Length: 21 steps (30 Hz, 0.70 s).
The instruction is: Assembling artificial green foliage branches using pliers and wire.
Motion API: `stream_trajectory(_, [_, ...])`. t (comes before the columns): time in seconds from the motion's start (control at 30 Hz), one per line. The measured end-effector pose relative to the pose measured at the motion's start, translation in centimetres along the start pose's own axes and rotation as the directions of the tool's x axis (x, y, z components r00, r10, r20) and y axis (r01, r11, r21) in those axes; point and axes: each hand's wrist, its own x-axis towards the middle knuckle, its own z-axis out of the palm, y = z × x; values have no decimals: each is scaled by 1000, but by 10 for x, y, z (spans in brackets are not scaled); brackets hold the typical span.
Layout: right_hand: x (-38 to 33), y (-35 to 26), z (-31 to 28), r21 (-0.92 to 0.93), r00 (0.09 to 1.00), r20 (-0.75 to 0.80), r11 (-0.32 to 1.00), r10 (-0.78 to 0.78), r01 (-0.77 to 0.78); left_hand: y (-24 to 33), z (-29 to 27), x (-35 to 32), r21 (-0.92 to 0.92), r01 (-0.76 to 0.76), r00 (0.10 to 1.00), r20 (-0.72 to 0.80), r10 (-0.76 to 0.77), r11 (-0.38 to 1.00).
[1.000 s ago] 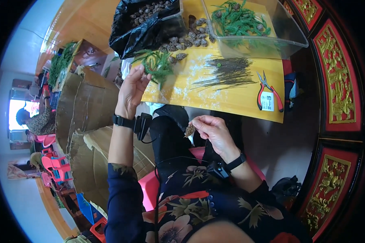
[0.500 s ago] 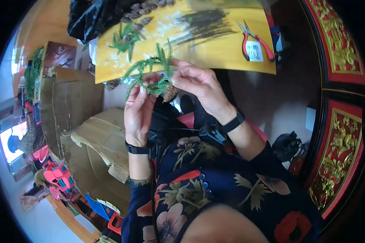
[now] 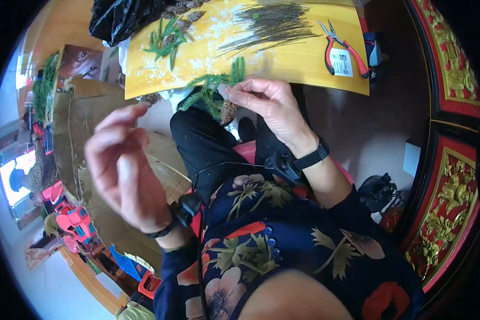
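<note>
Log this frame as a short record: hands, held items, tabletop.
left hand: raised, blurred, fingers bent, nothing visible in it
right hand: fingertips pinching green sprig
pinecone: brown, against the sprig, just below the right fingertips; attachment unclear
table: yellow, white specks on top
second sprig: on table, left part
strands: thin, dark, heaped
pliers: red-and-black handles, right part of table
</note>
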Motion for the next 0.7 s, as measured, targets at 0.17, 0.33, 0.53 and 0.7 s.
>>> stream_trajectory(0.17, [-2,1,1,-28,999,31,1000,11,-10,47,8,33,-102,-137,962,225,157,985])
stream_trajectory(0.33, [0,4,0,-7,999,46,1000,12,-12,56,-5,32,59,-352,934,-37,355,934])
stream_trajectory(0.53, [0,3,-2,-82,999,33,997,10,-7,71,14,29,-220,-430,798,360,483,875])
stream_trajectory(0.7, [1,5,-1,-45,998,54,999,16,-14,73,32,15,-270,-404,775,406,484,874])
